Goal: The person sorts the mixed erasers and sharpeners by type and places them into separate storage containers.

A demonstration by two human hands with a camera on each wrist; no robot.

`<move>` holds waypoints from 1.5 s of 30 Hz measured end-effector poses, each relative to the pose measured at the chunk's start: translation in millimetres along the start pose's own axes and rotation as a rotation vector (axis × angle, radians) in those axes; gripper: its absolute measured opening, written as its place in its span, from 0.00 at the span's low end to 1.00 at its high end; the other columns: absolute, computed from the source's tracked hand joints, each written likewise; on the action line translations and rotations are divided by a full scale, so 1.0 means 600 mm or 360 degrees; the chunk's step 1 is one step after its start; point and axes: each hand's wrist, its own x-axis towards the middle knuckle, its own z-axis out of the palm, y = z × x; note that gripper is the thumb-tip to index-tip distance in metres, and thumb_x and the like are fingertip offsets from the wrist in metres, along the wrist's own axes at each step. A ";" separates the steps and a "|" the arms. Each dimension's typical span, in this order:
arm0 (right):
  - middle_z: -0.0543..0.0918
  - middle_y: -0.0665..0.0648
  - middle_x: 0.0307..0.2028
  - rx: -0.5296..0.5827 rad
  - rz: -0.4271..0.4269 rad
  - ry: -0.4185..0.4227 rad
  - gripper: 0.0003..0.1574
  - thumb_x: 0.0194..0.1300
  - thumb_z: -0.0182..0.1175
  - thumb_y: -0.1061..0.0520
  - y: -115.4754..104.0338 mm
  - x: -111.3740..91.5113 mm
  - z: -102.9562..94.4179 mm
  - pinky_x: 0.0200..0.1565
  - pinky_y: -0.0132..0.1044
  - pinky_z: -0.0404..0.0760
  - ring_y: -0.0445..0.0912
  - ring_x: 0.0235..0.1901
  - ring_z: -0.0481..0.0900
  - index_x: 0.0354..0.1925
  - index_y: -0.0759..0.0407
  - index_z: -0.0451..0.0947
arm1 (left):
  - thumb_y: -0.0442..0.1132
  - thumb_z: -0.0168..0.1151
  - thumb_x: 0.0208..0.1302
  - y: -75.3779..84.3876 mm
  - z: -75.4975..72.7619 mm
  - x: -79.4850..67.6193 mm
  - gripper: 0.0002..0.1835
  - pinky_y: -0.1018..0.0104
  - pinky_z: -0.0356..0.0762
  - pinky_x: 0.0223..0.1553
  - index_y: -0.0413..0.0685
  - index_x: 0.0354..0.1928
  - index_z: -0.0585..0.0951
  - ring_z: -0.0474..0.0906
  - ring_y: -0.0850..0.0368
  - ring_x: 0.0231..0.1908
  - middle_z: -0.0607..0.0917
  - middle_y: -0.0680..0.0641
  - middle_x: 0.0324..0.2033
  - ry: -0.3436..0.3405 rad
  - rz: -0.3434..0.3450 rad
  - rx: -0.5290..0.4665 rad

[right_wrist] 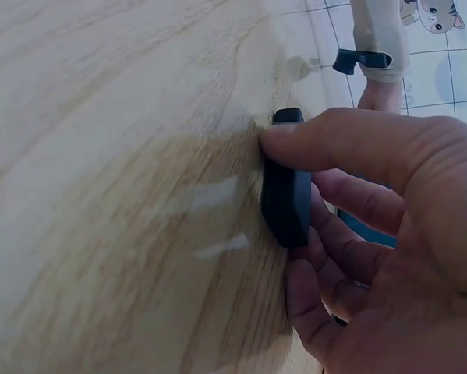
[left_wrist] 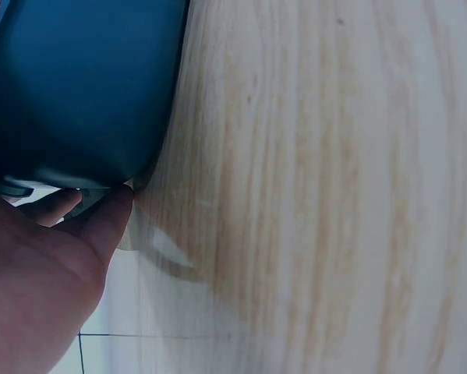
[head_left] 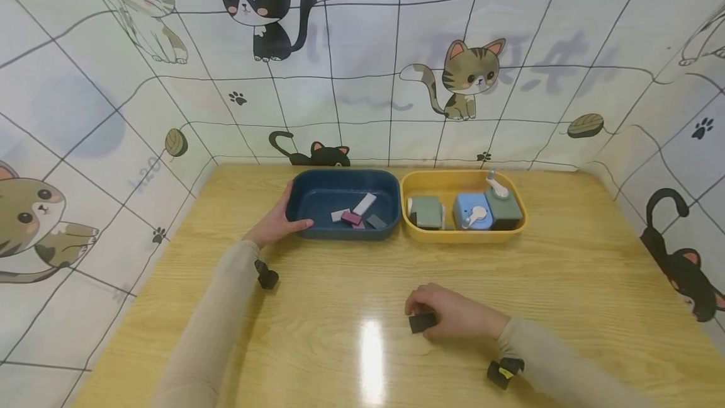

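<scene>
My left hand (head_left: 275, 223) grips the left end of a dark blue plastic bin (head_left: 340, 233), its thumb along the front rim and its fingers around the end wall. In the left wrist view the fingers bend against the bin's side (left_wrist: 85, 93). Inside the bin lie several small flat blocks, among them a white block (head_left: 365, 204), a magenta block (head_left: 351, 218) and a grey block (head_left: 376, 222). Over the near part of the table my right hand (head_left: 464, 315) pinches a small black block (right_wrist: 289, 195) between thumb and fingers, low at the wood surface.
A yellow bin (head_left: 447, 236) stands directly right of the blue one. It holds a blue box (head_left: 471, 203) with a white crank and two green boxes, one (head_left: 503, 209) also with a crank. A cat-patterned cloth wall (head_left: 362, 93) surrounds the wooden table (head_left: 317, 307).
</scene>
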 end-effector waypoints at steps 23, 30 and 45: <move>0.77 0.43 0.42 0.0020 0.0020 0.0068 0.20 0.53 0.69 0.64 -0.003 0.016 -0.019 0.49 0.40 0.76 0.41 0.44 0.74 0.45 0.50 0.79 | 0.52 0.69 0.58 0.002 -0.001 -0.001 0.62 0.43 0.41 0.68 0.58 0.76 0.29 0.35 0.44 0.73 0.35 0.45 0.75 -0.0003 -0.0003 0.0027; 0.77 0.44 0.43 0.0049 0.0031 0.0095 0.21 0.54 0.70 0.63 -0.002 0.022 -0.027 0.47 0.40 0.76 0.42 0.43 0.75 0.47 0.51 0.79 | 0.53 0.69 0.58 -0.002 0.000 0.001 0.62 0.43 0.41 0.68 0.59 0.75 0.29 0.34 0.44 0.73 0.34 0.45 0.75 -0.0008 -0.0001 0.0021; 0.78 0.45 0.42 0.0013 0.0024 0.0182 0.21 0.55 0.69 0.64 -0.005 0.030 -0.033 0.45 0.39 0.77 0.42 0.42 0.75 0.47 0.52 0.79 | 0.52 0.69 0.59 -0.001 0.000 0.001 0.62 0.43 0.40 0.68 0.58 0.75 0.28 0.34 0.44 0.73 0.34 0.45 0.75 -0.0014 0.0013 0.0019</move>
